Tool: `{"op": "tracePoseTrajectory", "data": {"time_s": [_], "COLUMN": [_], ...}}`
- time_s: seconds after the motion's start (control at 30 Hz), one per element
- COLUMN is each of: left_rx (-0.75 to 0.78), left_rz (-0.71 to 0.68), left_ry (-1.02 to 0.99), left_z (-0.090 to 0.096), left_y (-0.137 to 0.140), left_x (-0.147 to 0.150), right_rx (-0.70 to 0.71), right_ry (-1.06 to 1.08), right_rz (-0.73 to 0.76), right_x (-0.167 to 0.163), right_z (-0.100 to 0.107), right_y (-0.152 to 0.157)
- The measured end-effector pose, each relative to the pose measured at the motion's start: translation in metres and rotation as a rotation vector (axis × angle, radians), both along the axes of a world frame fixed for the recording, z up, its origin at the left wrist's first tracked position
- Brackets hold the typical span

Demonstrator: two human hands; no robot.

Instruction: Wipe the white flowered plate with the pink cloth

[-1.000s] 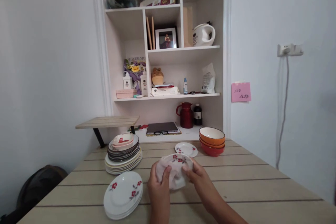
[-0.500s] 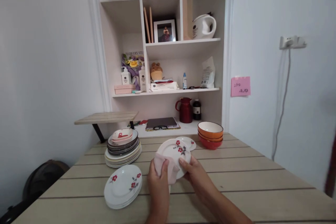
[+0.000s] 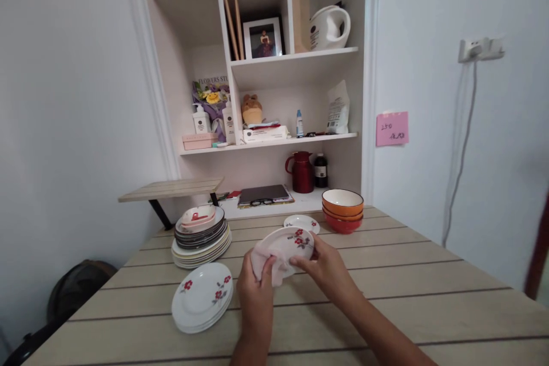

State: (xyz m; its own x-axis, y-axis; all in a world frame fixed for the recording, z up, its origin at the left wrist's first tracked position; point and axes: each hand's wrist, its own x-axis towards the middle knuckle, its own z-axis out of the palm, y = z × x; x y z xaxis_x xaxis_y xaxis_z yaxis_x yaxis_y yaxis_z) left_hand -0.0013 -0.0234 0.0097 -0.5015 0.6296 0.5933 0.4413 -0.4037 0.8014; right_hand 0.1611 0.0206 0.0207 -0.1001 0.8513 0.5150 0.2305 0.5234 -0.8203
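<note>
A white plate [image 3: 281, 239] with red flowers is held up over the table, tilted, between both my hands. My left hand [image 3: 256, 291] is closed on a pale pink cloth [image 3: 270, 266], which is pressed against the plate's left side. On the plate's right edge my right hand [image 3: 323, 266] grips with the thumb on top; its other fingers are mostly hidden behind. Left of my left hand rests a stack of matching flowered plates [image 3: 201, 297]. Behind the held plate lies another small flowered plate [image 3: 302, 223], partly covered from view.
A taller stack of plates [image 3: 199, 246] with small dishes [image 3: 198, 215] on top stands at the back left, near a raised wooden shelf [image 3: 171, 187]. Orange and red bowls [image 3: 343, 211] are stacked at the back right. Behind are a laptop [image 3: 263, 194] and a red jug [image 3: 302, 172].
The held plate has tipped flatter, and its flowers have shifted slightly. Both hands keep their hold on the cloth and plate. The whole view has moved a little.
</note>
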Motion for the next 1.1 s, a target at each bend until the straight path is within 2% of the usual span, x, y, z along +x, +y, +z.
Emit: {"op": "tracePoseTrajectory", "data": {"time_s": [0.13, 0.27, 0.47, 0.67, 0.87, 1.1], "left_rx": [0.0, 0.024, 0.077, 0.099, 0.042, -0.035], "left_rz": [-0.002, -0.023, -0.006, -0.027, -0.056, -0.115], "left_ry": [0.038, 0.092, 0.188, 0.219, 0.074, -0.091], "left_z": [0.002, 0.0, -0.007, -0.01, -0.004, 0.0], "left_y": [-0.002, -0.002, 0.002, 0.004, 0.001, 0.0], "left_x": [0.0, 0.002, 0.001, -0.002, 0.002, 0.01], "right_rx": [0.114, 0.068, 0.132, 0.115, 0.041, -0.12], "right_ry": [-0.059, -0.117, -0.106, -0.25, 0.049, 0.367], "right_rz": [0.026, 0.088, -0.033, -0.132, 0.133, 0.263], "right_x": [0.009, 0.014, 0.007, 0.012, 0.005, -0.007], "right_z": [0.009, 0.017, 0.016, 0.018, 0.014, 0.007], "right_y": [-0.003, -0.009, -0.014, -0.013, -0.014, -0.014]}}
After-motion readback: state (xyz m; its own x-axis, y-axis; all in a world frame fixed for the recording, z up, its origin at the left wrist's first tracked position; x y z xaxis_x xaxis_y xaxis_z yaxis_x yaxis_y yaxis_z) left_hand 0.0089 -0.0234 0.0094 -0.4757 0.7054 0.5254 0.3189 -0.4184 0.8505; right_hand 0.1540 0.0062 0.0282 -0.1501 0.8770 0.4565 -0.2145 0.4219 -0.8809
